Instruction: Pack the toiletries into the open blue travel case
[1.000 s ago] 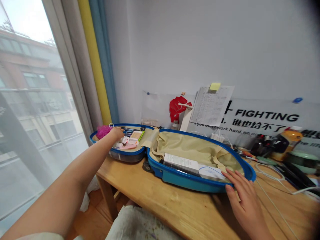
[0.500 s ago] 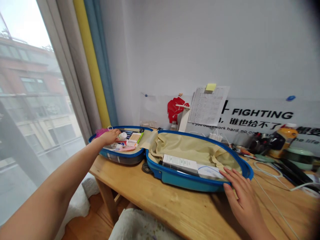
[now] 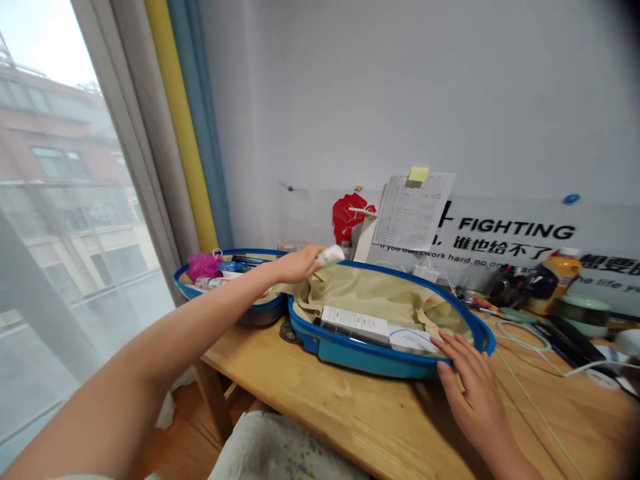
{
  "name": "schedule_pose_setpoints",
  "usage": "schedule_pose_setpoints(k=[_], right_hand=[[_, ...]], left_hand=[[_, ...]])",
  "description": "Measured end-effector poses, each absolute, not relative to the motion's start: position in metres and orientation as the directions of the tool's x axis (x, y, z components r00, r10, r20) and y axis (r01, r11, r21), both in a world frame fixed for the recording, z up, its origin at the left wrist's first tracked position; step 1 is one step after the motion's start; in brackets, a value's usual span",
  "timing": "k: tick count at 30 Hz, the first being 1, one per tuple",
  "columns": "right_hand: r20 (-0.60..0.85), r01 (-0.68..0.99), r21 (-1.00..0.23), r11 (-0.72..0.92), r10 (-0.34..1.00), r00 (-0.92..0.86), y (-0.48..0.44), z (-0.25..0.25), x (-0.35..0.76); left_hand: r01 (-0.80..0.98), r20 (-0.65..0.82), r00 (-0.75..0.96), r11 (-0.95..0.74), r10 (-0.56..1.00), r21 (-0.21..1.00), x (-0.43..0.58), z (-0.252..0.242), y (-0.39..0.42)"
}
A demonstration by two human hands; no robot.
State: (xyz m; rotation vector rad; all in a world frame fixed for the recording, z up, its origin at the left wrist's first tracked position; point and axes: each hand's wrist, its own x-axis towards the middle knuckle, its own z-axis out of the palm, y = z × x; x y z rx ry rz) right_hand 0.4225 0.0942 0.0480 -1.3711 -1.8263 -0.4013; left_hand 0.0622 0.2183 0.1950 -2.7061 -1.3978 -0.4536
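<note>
A blue suitcase (image 3: 380, 360) lies opened flat on the wooden desk. My left hand (image 3: 299, 264) is closed around a small white bottle (image 3: 331, 255), held above the back rim where the two halves meet. Resting on the front right rim of the right half, my right hand (image 3: 467, 383) has its fingers spread and holds nothing. White boxes (image 3: 357, 321) lie along the front inside that half, on beige lining. In the left half are a magenta bath puff (image 3: 205, 267) and several small items, partly hidden by my left forearm.
An orange-labelled bottle (image 3: 557, 283), pens, a green round container (image 3: 583, 313) and white cables (image 3: 525, 333) crowd the desk's right side. A paper sheet (image 3: 413, 213) hangs on the wall behind. Curtains (image 3: 193, 133) and a window are at left.
My left hand has lifted the white bottle out of the suitcase's left half and carried it right, to above the hinge side. My right hand stays on the rim.
</note>
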Motion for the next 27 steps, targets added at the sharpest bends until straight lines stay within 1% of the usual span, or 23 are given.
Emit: schedule_pose_setpoints(k=[3, 6, 12, 16, 23, 27], right_hand=[[0.745, 0.908, -0.204, 0.367, 0.66, -0.099, 0.094, 0.047, 0.423], [0.748, 0.905, -0.197, 0.376, 0.655, -0.109, 0.094, 0.046, 0.424], [0.767, 0.908, -0.189, 0.375, 0.633, -0.102, 0.094, 0.044, 0.424], [0.77, 0.905, -0.168, 0.391, 0.626, -0.127, 0.093, 0.044, 0.423], [0.783, 0.909, -0.134, 0.395, 0.605, -0.147, 0.092, 0.048, 0.422], [0.785, 0.924, -0.08, 0.375, 0.594, -0.174, 0.091, 0.049, 0.421]], left_hand=[[0.774, 0.123, 0.623, -0.632, 0.772, 0.042, 0.112, 0.179, 0.228], [0.79, -0.032, 0.613, -0.613, 0.789, 0.027, 0.141, 0.159, 0.242], [0.822, -0.215, 0.562, -0.568, 0.799, 0.039, 0.154, 0.13, 0.265], [0.832, -0.278, 0.542, -0.552, 0.793, 0.05, 0.152, 0.118, 0.273], [0.84, -0.309, 0.532, -0.537, 0.789, 0.074, 0.151, 0.109, 0.282], [0.837, -0.335, 0.534, -0.541, 0.777, 0.079, 0.151, 0.109, 0.284]])
